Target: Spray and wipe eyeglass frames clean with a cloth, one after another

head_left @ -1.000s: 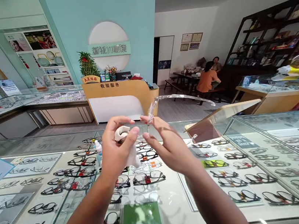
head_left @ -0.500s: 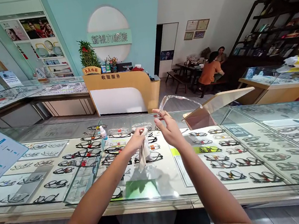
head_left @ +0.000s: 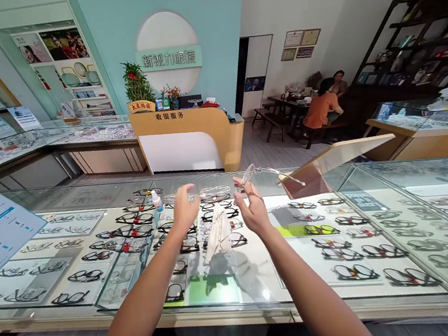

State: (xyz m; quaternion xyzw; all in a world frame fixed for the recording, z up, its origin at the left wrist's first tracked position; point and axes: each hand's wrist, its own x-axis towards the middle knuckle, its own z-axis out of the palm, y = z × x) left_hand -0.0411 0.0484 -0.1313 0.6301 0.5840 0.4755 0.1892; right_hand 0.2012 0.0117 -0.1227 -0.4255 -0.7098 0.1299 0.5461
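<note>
Eyeglasses (head_left: 278,172), pinched in the fingers of the right hand (head_left: 254,212) above the table (head_left: 259,274), seem mid-handling; the left hand (head_left: 186,212), loosely parted near a cloth (head_left: 218,231), looks empty. Next calls for steady grip.

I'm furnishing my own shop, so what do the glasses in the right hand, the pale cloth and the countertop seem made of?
Glasses: probably clear, glossy plastic; the temple looks see-through with bright glints.
Pale cloth: soft, matte fabric, judging by its loose folds; fibre unclear.
Countertop: smooth, shiny glass, most likely; display frames show through, with reflections on it.
</note>
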